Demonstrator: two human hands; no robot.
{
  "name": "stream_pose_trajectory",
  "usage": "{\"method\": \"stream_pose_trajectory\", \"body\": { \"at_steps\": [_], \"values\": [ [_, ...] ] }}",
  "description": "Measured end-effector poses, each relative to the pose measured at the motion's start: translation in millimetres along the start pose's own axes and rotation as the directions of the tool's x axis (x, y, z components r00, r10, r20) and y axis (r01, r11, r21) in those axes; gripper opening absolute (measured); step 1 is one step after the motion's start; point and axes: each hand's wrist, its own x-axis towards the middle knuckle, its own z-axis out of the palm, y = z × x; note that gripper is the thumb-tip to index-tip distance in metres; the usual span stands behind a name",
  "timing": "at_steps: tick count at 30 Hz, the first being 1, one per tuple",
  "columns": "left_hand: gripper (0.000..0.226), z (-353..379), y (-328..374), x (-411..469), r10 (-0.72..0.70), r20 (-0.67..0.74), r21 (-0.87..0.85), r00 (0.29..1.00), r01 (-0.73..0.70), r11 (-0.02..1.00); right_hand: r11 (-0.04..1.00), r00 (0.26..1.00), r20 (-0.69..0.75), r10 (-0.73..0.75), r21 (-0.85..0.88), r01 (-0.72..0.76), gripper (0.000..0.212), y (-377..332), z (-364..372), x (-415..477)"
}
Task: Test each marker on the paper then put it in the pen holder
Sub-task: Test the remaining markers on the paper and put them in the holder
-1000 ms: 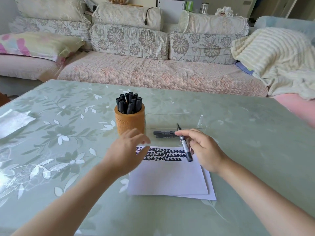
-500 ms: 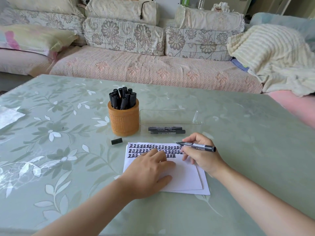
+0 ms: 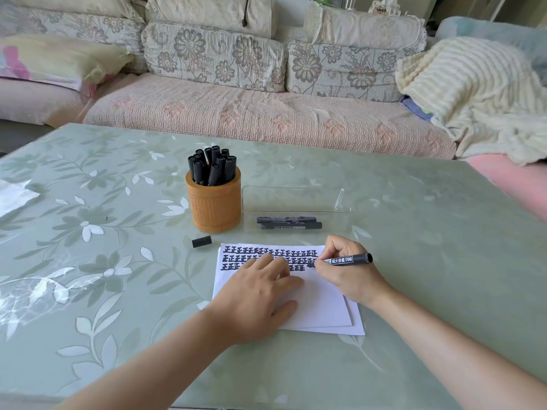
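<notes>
White paper (image 3: 319, 303) lies on the table with three rows of black marks along its top. My right hand (image 3: 346, 273) grips an uncapped black marker (image 3: 349, 259), its tip touching the paper at the end of the third row. My left hand (image 3: 257, 303) rests flat on the paper, fingers spread, holding nothing. The marker's black cap (image 3: 202, 241) lies on the table left of the paper. An orange pen holder (image 3: 213, 202) behind it stands full of several black markers. Two capped markers (image 3: 288, 223) lie in a clear tray (image 3: 296, 199).
The table (image 3: 118, 261) has a green floral glass top. A crumpled clear wrapper (image 3: 14, 196) lies at the far left edge. A sofa (image 3: 251, 113) with cushions and a cream blanket (image 3: 473, 93) runs along the far side of the table.
My left hand set the cap down left of the paper and came to rest flat on the sheet. My right hand turned the marker and lowered its tip onto the third row.
</notes>
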Motion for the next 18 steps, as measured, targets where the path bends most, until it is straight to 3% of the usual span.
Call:
{"method": "stream_pose_trajectory", "body": {
  "at_steps": [18],
  "values": [
    [0.034, -2.4, 0.8, -0.8, -0.023, 0.014, 0.000, 1.000, 0.023, 1.000, 0.996, 1.000, -0.003, 0.001, -0.090, -0.001, 0.021, -0.6, 2.2, -1.8]
  ]
}}
